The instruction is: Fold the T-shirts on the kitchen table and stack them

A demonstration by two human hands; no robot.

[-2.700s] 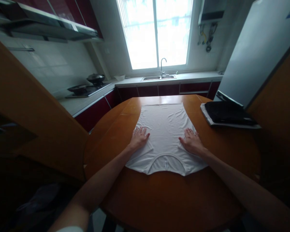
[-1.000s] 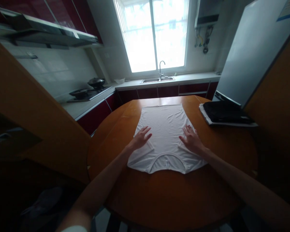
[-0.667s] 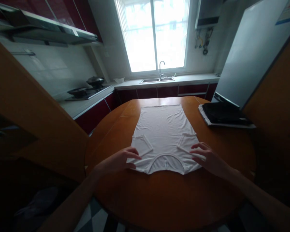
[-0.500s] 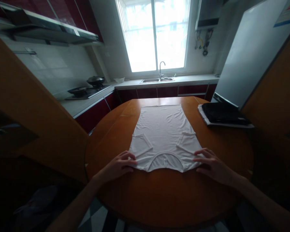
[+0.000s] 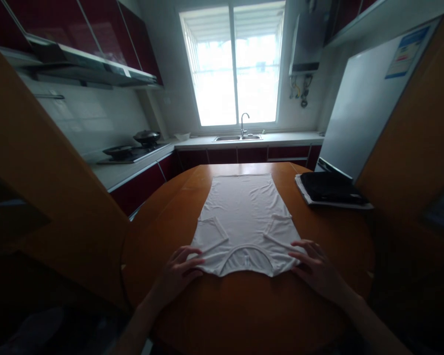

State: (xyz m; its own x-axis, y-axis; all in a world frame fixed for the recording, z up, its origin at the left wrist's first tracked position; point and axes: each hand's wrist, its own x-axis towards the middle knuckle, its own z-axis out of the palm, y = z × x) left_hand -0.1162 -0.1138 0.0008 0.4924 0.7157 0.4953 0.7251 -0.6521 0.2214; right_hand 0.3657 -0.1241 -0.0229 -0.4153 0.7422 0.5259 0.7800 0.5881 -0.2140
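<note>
While a white T-shirt [image 5: 244,222] lies flat with its sleeves folded in at the centre of a round wooden table [image 5: 251,310], the person's left hand [image 5: 177,273] pinches the shoulder corner at 7 o'clock and the right hand [image 5: 313,268] pinches the one at 5 o'clock, fingers closed on the cloth's near edge. Bare wood runs along both long sides of the garment and between its collar and the table's near rim. At 2 o'clock a stack of folded dark clothes [image 5: 331,187] sits near the far-right rim, well apart from the shirt's hem at 12 o'clock.
</note>
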